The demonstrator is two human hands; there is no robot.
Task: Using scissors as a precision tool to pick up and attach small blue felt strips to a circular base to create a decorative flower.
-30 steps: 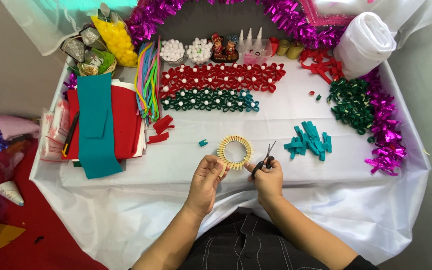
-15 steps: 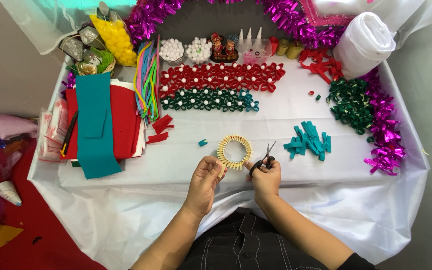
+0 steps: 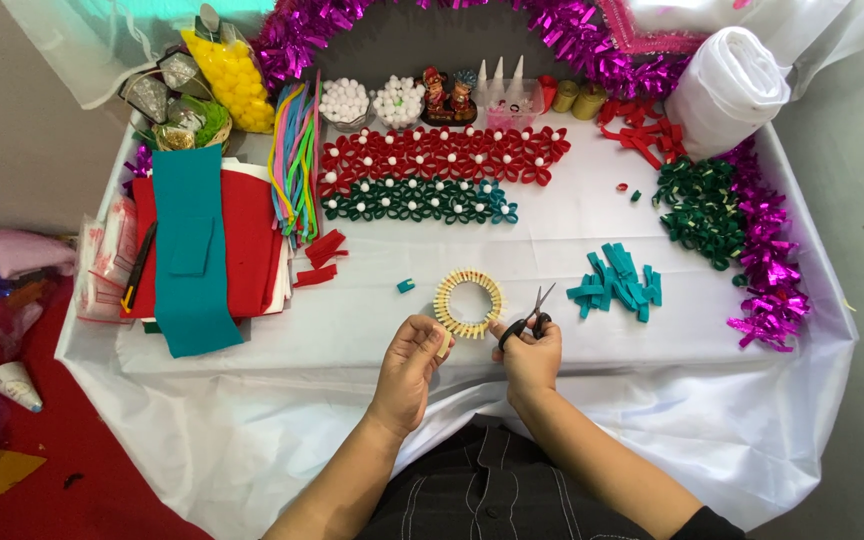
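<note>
Scissors (image 3: 530, 320) tips up-right, long axis diagonal

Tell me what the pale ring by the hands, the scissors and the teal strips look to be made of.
Ring: likely bare wood, matte pale tan, built from small peg-like slats set radially. Scissors, held in the right hand: grey metal blades, black handles, probably plastic. Teal strips: apparently felt or foam, flat matte with clean-cut edges.

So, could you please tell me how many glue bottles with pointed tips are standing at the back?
3: left bottle, middle bottle and right bottle, side by side; others may be hidden.
</note>
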